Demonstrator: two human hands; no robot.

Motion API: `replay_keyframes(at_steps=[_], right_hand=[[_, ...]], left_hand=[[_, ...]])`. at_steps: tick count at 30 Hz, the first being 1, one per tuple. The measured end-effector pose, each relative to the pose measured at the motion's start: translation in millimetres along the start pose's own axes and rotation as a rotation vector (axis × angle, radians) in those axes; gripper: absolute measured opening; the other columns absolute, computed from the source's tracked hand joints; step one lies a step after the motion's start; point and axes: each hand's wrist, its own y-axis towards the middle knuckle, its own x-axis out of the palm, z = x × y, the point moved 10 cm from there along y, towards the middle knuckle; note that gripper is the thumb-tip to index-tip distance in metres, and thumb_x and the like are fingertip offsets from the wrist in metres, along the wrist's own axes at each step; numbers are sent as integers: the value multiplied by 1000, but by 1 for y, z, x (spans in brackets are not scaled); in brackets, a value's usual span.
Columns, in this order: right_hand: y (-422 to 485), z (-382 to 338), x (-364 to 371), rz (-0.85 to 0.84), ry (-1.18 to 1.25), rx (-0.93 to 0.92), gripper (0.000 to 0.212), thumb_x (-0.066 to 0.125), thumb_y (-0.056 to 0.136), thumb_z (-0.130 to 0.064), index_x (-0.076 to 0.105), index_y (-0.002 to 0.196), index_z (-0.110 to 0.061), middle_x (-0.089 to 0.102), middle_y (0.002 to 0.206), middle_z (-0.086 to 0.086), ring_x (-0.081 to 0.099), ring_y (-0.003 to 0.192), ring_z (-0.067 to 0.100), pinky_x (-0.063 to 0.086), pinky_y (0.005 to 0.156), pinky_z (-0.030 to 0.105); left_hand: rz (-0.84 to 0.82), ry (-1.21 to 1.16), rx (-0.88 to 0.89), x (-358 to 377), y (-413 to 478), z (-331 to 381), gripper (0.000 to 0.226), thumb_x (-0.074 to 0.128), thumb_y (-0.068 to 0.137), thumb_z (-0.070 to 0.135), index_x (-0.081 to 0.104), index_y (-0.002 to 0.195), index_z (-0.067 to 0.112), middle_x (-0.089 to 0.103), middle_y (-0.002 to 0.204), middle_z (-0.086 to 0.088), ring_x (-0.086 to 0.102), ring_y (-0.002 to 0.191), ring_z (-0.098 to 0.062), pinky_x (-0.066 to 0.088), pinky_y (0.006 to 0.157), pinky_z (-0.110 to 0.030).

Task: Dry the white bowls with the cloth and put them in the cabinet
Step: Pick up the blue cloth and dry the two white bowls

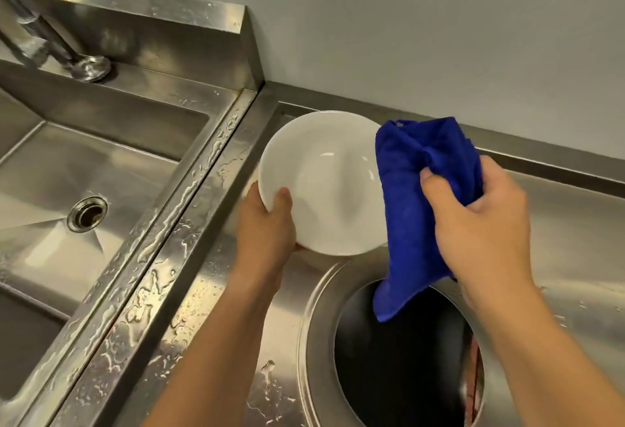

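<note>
Left hand (267, 223) clamped on the near-left rim of a round, glossy white ceramic bowl (321, 186), thumb inside the rim, the other fingers hidden behind it. Bowl tilted, its hollow facing the camera, held up over the wet stainless-steel counter (558, 234). Right hand (480, 220) closed around a bunched, deep-blue terry cloth (422, 210), thumb pressed into the folds. Cloth just right of the left thumb, overlapping the bowl's right edge (touching or only in front, cannot tell). Loose blue corner dangling below the right fingers, over a round dark opening in the counter (406, 359). Left of the left fingers, a steel sink basin (101, 169) with a round drain (87, 213).
</note>
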Motion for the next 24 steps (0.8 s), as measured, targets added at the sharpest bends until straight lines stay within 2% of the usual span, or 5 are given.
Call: replay_keyframes(at_steps=[5,11,15,20,24], right_hand=[[2,15,10,-1,-30,0,14,70,94,-38,60,87,-31,65,89,-16,59,68,-2,45,58,26],[3,28,17,-3,-1,7,12,71,94,-35,62,92,-28,65,91,-12,62,76,11,50,60,29],[3,32,17,10,5,21,12,71,94,-36,62,91,-28,65,89,-13,62,77,10,48,61,29],[0,28,18,13,27,23,15,72,93,-36,63,90,-24,66,89,-9,61,77,15,49,61,32],[0,21,14,14,42,14,15,71,94,-35,63,91,-23,66,88,-7,58,66,9,48,60,30]], left_hand=[[-11,95,62,7,15,-4,29,53,108,15,49,129,34,63,115,15,66,104,-10,66,60,-33],[1,262,151,14,25,3,30,53,106,14,46,130,30,57,106,21,61,99,-3,63,91,-57],[-9,361,166,17,27,8,34,52,108,13,46,141,20,54,102,21,60,102,-22,61,96,-57],[21,513,210,19,18,13,47,53,109,8,36,152,16,54,125,1,50,112,-18,50,90,-38],[48,619,213,20,16,19,50,53,106,0,37,152,11,58,142,-11,60,125,-34,62,93,-54]])
